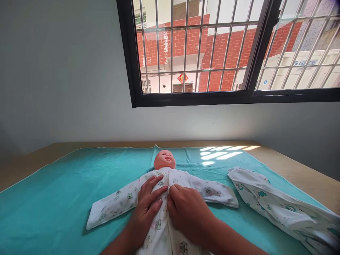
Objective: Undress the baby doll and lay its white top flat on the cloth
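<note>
A baby doll [165, 159] lies on its back, head towards the window, dressed in a white long-sleeved baby garment [127, 195] with small animal prints. Its sleeves stretch out to both sides. On the left half of the chest my left hand [148, 198] rests flat, fingers spread. My right hand [187, 209] is closed in a pinch at the garment's front seam, level with the chest. What lies right between its fingertips is hidden. The lower end of the garment runs out of view at the bottom.
Beneath the doll, a turquoise cloth [61, 187] covers much of a wooden table [292, 161]. To the right lies a second white printed baby garment [278, 202], loosely folded. A barred window [196, 99] is set in the wall behind, and patches of sunlight fall on the cloth.
</note>
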The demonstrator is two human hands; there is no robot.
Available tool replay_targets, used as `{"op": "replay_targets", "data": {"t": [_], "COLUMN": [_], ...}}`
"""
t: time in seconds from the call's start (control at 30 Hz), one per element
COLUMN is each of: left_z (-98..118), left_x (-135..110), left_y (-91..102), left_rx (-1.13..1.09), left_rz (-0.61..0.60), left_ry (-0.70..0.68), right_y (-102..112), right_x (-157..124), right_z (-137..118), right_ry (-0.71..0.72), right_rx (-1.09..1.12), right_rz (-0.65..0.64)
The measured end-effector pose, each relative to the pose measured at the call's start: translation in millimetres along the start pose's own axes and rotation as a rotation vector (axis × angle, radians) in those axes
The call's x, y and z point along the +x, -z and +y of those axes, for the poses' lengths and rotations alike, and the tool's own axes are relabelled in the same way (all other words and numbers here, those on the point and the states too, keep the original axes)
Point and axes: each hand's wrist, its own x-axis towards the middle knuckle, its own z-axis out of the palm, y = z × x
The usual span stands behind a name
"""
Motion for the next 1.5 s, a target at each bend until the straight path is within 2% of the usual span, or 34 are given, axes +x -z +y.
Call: {"op": "replay_targets", "data": {"t": [0.23,0.5,0.73,1.13,1.37,1.5], "left_z": [10,23,27,36,51,51], "left_x": [5,9,8,7,14,14], "left_y": [1.3,-0.4,-1.3,2.0,1.9,1.9], "left_rx": [-0.031,-0.113,-0.091,0.054,0.010,0.016], "left_rz": [-0.022,0.011,0.033,-0.082,-0.051,-0.064], "left_ry": [0.105,0.190,0.186,0.186,0.227,0.235], "right_y": [1,-8,-7,-3,-4,-7], "right_x": [-1,0,2,7,5,3], "right_z": [11,5,7,16,16,18], "right_ry": [0.004,-0.238,-0.321,-0.305,-0.265,-0.266], "right_rx": [0.212,0.243,0.294,0.493,0.553,0.577], "right_rz": [0.008,0.058,0.092,0.098,0.110,0.125]}}
